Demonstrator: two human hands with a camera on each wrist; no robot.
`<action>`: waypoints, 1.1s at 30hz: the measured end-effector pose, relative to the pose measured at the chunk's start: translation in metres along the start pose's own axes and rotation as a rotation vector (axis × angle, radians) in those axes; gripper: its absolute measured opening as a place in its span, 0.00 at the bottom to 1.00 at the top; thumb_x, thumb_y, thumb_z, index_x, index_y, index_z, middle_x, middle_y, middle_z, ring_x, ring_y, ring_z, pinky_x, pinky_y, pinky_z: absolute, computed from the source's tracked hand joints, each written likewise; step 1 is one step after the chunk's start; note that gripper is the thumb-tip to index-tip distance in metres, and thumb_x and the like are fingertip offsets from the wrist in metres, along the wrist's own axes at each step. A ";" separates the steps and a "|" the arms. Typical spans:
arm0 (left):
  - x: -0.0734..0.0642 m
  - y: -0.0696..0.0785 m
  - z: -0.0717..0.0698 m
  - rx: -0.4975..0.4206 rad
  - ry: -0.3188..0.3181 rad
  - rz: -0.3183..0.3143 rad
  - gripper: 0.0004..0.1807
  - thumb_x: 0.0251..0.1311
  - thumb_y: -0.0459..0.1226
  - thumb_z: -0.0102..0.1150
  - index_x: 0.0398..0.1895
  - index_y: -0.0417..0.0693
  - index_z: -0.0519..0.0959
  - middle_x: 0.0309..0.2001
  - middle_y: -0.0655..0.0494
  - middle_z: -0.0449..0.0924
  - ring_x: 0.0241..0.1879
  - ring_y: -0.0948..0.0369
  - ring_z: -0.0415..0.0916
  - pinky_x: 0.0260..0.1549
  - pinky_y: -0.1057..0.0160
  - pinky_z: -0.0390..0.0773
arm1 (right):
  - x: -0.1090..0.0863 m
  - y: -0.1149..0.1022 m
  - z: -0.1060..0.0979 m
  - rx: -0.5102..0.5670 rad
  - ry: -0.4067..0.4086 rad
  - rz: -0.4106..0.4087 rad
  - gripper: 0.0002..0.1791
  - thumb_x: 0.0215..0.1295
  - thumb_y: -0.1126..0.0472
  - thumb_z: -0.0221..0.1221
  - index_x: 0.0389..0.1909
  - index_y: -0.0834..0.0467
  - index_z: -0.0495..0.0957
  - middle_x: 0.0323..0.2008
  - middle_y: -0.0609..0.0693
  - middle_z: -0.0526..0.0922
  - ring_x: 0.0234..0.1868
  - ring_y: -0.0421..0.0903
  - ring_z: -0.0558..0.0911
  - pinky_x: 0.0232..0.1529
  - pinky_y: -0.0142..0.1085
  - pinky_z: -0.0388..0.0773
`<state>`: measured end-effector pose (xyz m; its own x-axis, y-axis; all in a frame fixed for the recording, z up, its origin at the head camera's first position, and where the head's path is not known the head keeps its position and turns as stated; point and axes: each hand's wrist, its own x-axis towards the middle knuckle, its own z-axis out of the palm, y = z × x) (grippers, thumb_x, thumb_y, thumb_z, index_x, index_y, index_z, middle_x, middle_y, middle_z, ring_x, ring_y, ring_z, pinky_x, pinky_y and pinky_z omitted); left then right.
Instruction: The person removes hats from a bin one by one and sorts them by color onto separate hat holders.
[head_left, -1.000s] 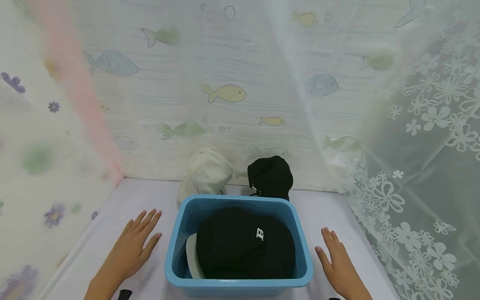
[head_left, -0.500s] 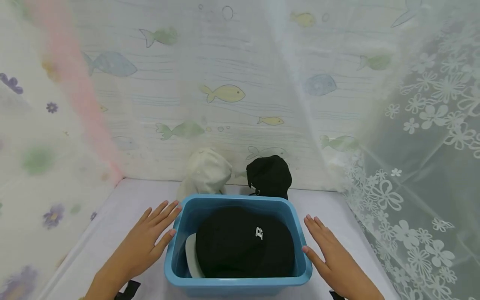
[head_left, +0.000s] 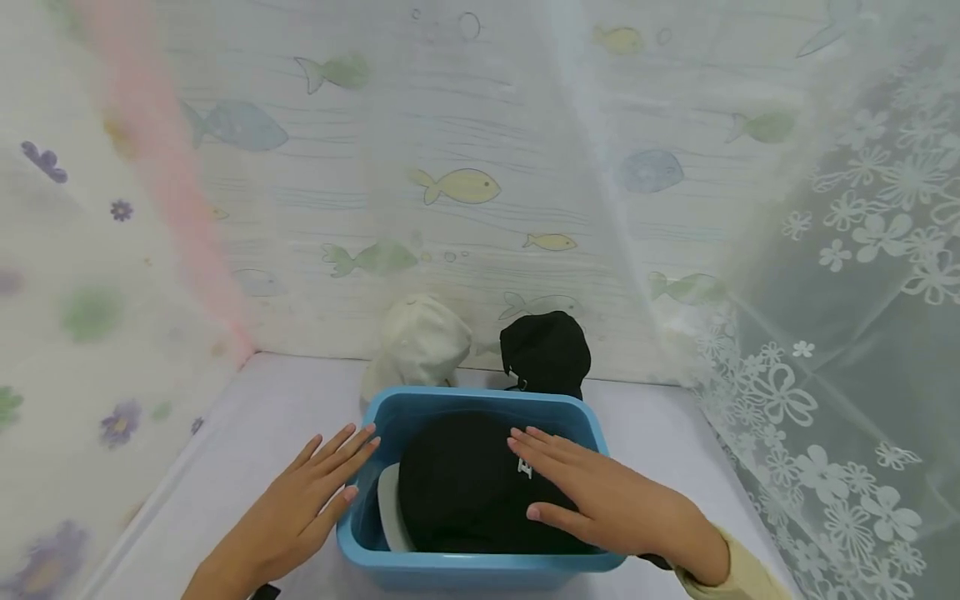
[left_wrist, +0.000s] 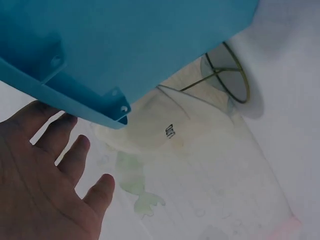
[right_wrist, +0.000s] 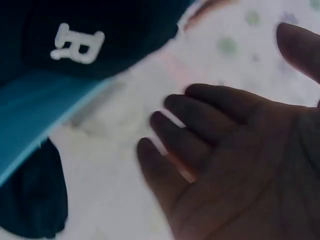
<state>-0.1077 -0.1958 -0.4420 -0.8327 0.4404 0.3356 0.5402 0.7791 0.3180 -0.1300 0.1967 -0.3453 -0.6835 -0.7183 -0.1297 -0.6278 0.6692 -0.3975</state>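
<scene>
A blue plastic bin (head_left: 480, 562) stands on the white surface, holding a black cap (head_left: 465, 492) with a white letter on its front. Beside that cap inside the bin shows a pale grey curved edge (head_left: 393, 508), perhaps a brim. My left hand (head_left: 300, 500) is at the bin's left side with fingers straight; in the left wrist view its fingertips come up to the bin's rim (left_wrist: 75, 107). Over the bin's right part hovers my right hand (head_left: 600, 500), fingers extended above the black cap and partly covering the letter. The right wrist view shows nothing in that palm (right_wrist: 250, 175).
Behind the bin a white cap (head_left: 423, 342) and another black cap (head_left: 546, 354) sit raised; a round wire stand (left_wrist: 227, 72) shows under the white one. A fish-patterned curtain (head_left: 465, 125) hangs at the back, with flowered sheer fabric (head_left: 847, 492) on the right.
My right hand has moved left, from beside the bin to above the black cap in it. My left hand has come in to the bin's left rim. The bin and caps stay put.
</scene>
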 end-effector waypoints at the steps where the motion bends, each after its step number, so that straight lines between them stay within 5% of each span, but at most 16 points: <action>1: 0.000 -0.001 0.002 0.001 0.005 0.013 0.30 0.76 0.43 0.51 0.79 0.56 0.63 0.78 0.59 0.59 0.81 0.58 0.47 0.71 0.76 0.21 | 0.008 0.000 0.000 0.004 -0.023 -0.033 0.41 0.76 0.35 0.47 0.82 0.46 0.49 0.82 0.41 0.49 0.81 0.45 0.51 0.74 0.53 0.62; 5: 0.000 -0.004 0.008 0.009 0.018 0.061 0.31 0.75 0.43 0.52 0.79 0.56 0.63 0.79 0.59 0.59 0.81 0.69 0.36 0.73 0.74 0.22 | 0.040 0.005 0.001 0.039 -0.080 -0.127 0.40 0.78 0.36 0.46 0.83 0.46 0.47 0.82 0.42 0.48 0.82 0.43 0.50 0.76 0.50 0.59; 15: 0.004 -0.009 0.020 0.107 0.080 0.133 0.32 0.70 0.43 0.58 0.77 0.52 0.66 0.77 0.58 0.62 0.80 0.70 0.33 0.76 0.69 0.25 | 0.098 0.007 0.016 0.022 -0.142 -0.184 0.40 0.79 0.39 0.47 0.82 0.52 0.48 0.82 0.48 0.49 0.82 0.44 0.49 0.78 0.48 0.54; 25: 0.006 -0.015 0.023 0.117 0.104 0.168 0.32 0.69 0.43 0.58 0.76 0.52 0.67 0.78 0.57 0.61 0.81 0.65 0.39 0.77 0.67 0.26 | 0.113 0.007 0.029 -0.101 -0.131 -0.188 0.45 0.76 0.37 0.50 0.82 0.56 0.46 0.82 0.51 0.47 0.82 0.44 0.47 0.80 0.47 0.49; 33: 0.007 -0.015 0.026 0.113 0.108 0.191 0.35 0.67 0.41 0.60 0.77 0.53 0.65 0.77 0.55 0.62 0.81 0.66 0.38 0.77 0.67 0.26 | 0.114 0.010 0.037 -0.150 -0.068 -0.149 0.43 0.74 0.36 0.53 0.80 0.55 0.56 0.78 0.48 0.61 0.79 0.43 0.60 0.79 0.46 0.53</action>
<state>-0.1248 -0.1930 -0.4672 -0.6953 0.5391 0.4754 0.6649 0.7336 0.1406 -0.2007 0.1143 -0.3983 -0.5559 -0.8190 -0.1423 -0.7717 0.5720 -0.2778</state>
